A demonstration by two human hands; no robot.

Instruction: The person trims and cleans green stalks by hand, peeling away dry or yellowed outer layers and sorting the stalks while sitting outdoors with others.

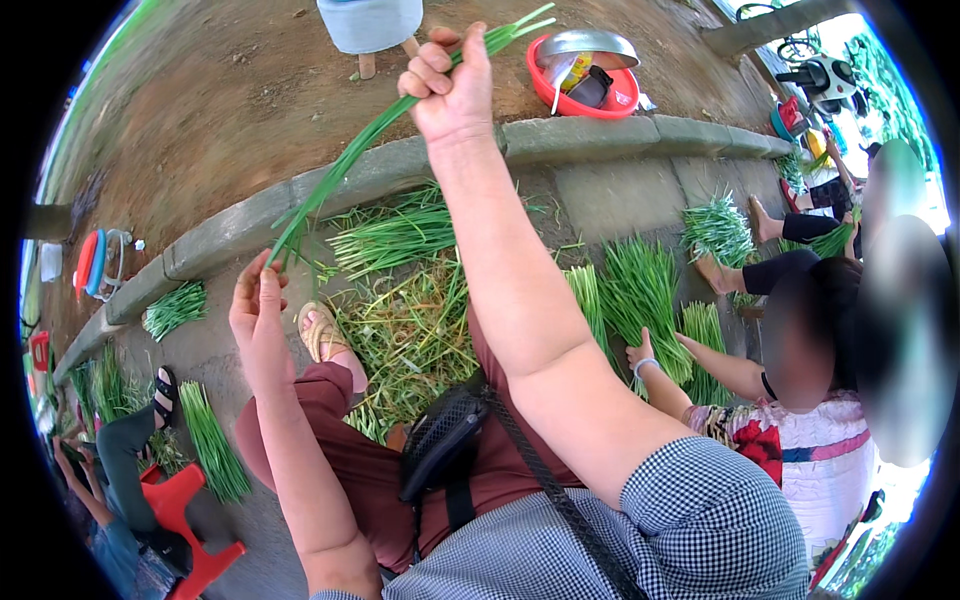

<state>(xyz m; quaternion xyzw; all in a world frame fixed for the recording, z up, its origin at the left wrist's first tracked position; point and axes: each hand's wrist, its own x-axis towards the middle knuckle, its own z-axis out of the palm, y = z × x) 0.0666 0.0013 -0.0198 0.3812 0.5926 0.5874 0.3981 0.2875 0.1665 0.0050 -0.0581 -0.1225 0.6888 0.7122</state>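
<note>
1. R hand (447,85) raised, fist shut round green stalks (345,160) near tips.
2. L hand (256,305) pinches lower ends; stalks taut betw. hands, above trimmings pile (405,345).
3. Step, prob.: stripping/cleaning stalks. Next needs firm L pinch, steady pull.

Stalk (380,125): middle length hidden inside the closed grip of the right hand (450,85); root end hidden behind the fingertips of the left hand (258,305).
Pale bucket (370,22), far: upper part cut off by the top edge.
Red bowl (582,90): contents under the metal lid too small to tell.
Red stool (185,525), near left: partly cut off by the dark rim.
Neighbouring person's face, right: blurred.
</note>
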